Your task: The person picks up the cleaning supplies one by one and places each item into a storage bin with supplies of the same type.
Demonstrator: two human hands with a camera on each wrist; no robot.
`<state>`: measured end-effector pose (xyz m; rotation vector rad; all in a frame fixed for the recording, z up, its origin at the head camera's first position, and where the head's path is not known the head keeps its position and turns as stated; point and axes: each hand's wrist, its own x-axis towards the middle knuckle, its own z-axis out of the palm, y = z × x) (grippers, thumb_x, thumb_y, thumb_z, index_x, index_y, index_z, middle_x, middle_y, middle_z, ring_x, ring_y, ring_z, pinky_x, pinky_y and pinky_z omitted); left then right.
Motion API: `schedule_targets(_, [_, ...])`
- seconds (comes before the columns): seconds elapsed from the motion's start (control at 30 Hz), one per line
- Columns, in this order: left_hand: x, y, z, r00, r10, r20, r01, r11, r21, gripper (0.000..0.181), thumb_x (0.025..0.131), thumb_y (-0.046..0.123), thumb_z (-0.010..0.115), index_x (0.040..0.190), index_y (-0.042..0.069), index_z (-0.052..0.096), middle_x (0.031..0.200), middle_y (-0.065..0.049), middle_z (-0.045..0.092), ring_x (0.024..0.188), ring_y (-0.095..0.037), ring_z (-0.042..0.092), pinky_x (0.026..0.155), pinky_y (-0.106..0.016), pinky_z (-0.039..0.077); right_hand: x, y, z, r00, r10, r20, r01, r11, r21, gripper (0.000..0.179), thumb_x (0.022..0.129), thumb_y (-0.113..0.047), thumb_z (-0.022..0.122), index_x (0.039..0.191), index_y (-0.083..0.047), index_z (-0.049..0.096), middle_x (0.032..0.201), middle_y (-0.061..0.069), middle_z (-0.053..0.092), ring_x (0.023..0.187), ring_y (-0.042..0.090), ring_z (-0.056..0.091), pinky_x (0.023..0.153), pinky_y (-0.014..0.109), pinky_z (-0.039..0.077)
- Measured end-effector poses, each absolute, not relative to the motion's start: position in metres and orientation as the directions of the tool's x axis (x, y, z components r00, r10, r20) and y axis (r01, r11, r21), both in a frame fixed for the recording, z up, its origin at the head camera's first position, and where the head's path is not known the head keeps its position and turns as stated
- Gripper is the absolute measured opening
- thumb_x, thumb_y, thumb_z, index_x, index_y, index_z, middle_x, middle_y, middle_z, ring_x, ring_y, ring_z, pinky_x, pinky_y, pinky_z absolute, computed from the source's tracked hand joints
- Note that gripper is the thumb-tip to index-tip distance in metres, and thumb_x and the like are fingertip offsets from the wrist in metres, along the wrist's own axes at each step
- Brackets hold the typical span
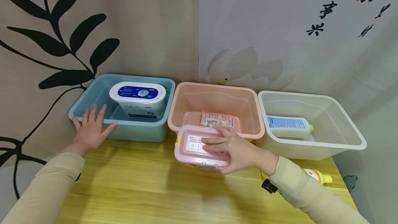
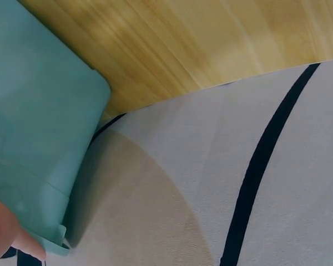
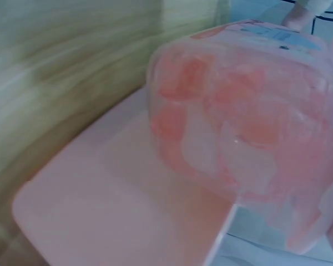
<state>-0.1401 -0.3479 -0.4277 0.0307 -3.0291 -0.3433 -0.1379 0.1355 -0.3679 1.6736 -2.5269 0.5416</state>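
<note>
My right hand (image 1: 231,149) grips a clear plastic box with a pink lid (image 1: 192,146), fingers over the lid and thumb at its near side. The box is held up over the front rim of the pink bin (image 1: 217,87). In the right wrist view, pink and white contents show through the wall of the box (image 3: 227,127). Inside the pink bin lies a pink printed packet (image 1: 217,120), partly hidden by the box. My left hand (image 1: 91,130) rests with spread fingers at the front left rim of the blue bin (image 1: 140,133), which holds a white lidded tub (image 1: 143,108).
At the right, a white bin (image 1: 335,146) holds a white bottle with a blue label (image 1: 287,127). A yellow-capped bottle (image 1: 324,178) lies on the wooden table (image 1: 130,189), partly behind my right sleeve. Printed curtains (image 1: 155,27) hang behind the bins.
</note>
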Motion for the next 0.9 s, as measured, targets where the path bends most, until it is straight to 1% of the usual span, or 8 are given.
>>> schedule_targets(0.17, [-0.140,-0.348,-0.428,-0.995,-0.034,0.094,-0.012,0.975,0.221,0.084,0.093,0.062,0.031,0.151,0.010,-0.001,0.150,-0.035,0.003,0.133,-0.060,0.004,0.095,-0.078,-0.014,-0.146,0.130,-0.356,-0.392,-0.879,0.272,-0.911,0.330,-0.247,0.059,0.065,-0.035,0.075,0.120,-0.015,0.066,0.130,-0.001,0.060,0.132,0.040,0.037,0.105,0.058,0.032])
schedule_targets(0.43, [-0.140,-0.347,-0.426,-0.995,-0.031,0.090,-0.010,0.973,0.232,0.084,0.094,0.061,0.031,0.151,0.009,0.001,0.150,-0.035,0.002,0.133,-0.060,0.003,0.095,-0.078,-0.014,-0.157,0.117,-0.339,-0.381,-0.883,0.276,-0.909,0.302,-0.287,0.059,0.068,-0.037,0.074,0.123,-0.017,0.064,0.133,-0.002,0.057,0.136,0.036,0.033,0.106,0.057,0.031])
schedule_targets(0.6, [-0.141,-0.347,-0.424,-0.997,-0.033,0.077,-0.014,0.972,0.234,0.083,0.094,0.062,0.030,0.151,0.008,0.001,0.150,-0.035,0.002,0.134,-0.059,0.000,0.096,-0.077,-0.013,-0.157,0.111,-0.330,-0.381,-0.886,0.264,-0.906,0.300,-0.299,0.060,0.069,-0.038,0.074,0.125,-0.017,0.062,0.134,-0.002,0.057,0.137,0.036,0.033,0.106,0.056,0.031])
schedule_targets(0.73, [-0.141,-0.347,-0.422,-0.996,-0.044,0.077,-0.023,0.968,0.250,0.083,0.094,0.061,0.029,0.150,0.005,0.003,0.150,-0.035,0.002,0.135,-0.058,-0.004,0.099,-0.076,-0.011,-0.156,0.108,-0.326,-0.381,-0.888,0.258,-0.904,0.301,-0.303,0.059,0.070,-0.036,0.073,0.125,-0.017,0.062,0.134,-0.002,0.057,0.135,0.038,0.034,0.106,0.055,0.031])
schedule_targets(0.9, [-0.141,-0.355,-0.418,-0.984,-0.131,0.124,-0.095,0.960,0.264,0.086,0.095,0.061,0.024,0.148,-0.004,0.004,0.148,-0.039,0.003,0.135,-0.058,-0.003,0.106,-0.070,-0.005,-0.155,0.104,-0.322,-0.373,-0.889,0.266,-0.908,0.289,-0.305,0.057,0.071,-0.034,0.073,0.124,-0.015,0.063,0.133,0.000,0.057,0.134,0.039,0.036,0.106,0.055,0.031])
